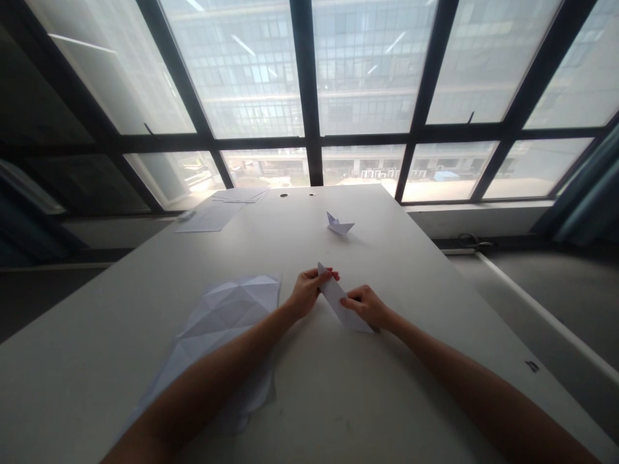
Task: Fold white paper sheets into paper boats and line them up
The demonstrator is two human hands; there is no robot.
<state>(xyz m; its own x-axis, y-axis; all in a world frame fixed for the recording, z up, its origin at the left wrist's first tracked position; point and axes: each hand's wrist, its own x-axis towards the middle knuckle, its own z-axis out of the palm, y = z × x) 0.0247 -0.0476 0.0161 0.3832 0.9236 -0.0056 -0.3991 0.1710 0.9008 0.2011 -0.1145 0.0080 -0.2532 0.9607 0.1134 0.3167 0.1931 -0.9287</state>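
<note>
A folded sheet of white paper [334, 296] is held between both hands, just above the middle of the white table [411, 399]. My left hand [307, 290] is closed on its upper left end, thumb on top, with fingertips showing behind. Closer to the lower right end, my right hand [366, 305] pinches the same paper, its thumb lying on the face. The paper slants from upper left to lower right and comes to a point at the top. Beyond my hands stands a small folded paper boat [339, 224].
Creased, unfolded paper [236, 309] lies under and beside my left forearm. Flat white sheets [207, 216] rest at the far left of the table. Two cable holes are near the far edge, before large windows [362, 71]. A small dark mark [532, 366] is at the right.
</note>
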